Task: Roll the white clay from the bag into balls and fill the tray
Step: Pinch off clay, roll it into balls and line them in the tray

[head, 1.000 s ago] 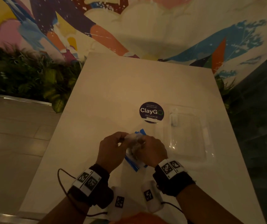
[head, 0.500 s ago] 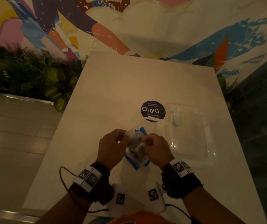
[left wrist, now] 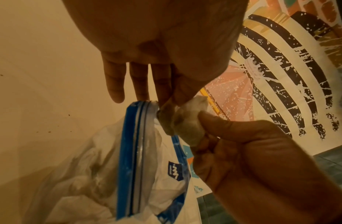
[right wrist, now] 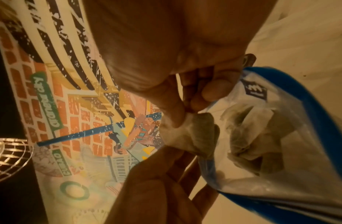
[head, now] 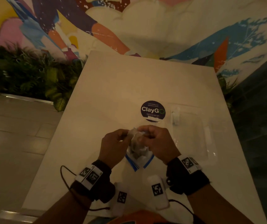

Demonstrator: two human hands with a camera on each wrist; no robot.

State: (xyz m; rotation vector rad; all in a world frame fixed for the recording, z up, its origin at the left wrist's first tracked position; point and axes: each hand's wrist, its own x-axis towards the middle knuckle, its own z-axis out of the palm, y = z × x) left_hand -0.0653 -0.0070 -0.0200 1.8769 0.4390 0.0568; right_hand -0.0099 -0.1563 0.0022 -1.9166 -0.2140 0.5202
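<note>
Both hands, left hand and right hand, pinched one white clay lump at the bag mouth; it looked soft, light, best pinched at its ends.

The surface was white and rectangular, under dim, warm light. A round dark sticker reading "ClayG" lay on it. A painted mural wall in orange, blue, yellow and cream stood at its far edge. Green foliage bordered a pale tiled floor.
</note>
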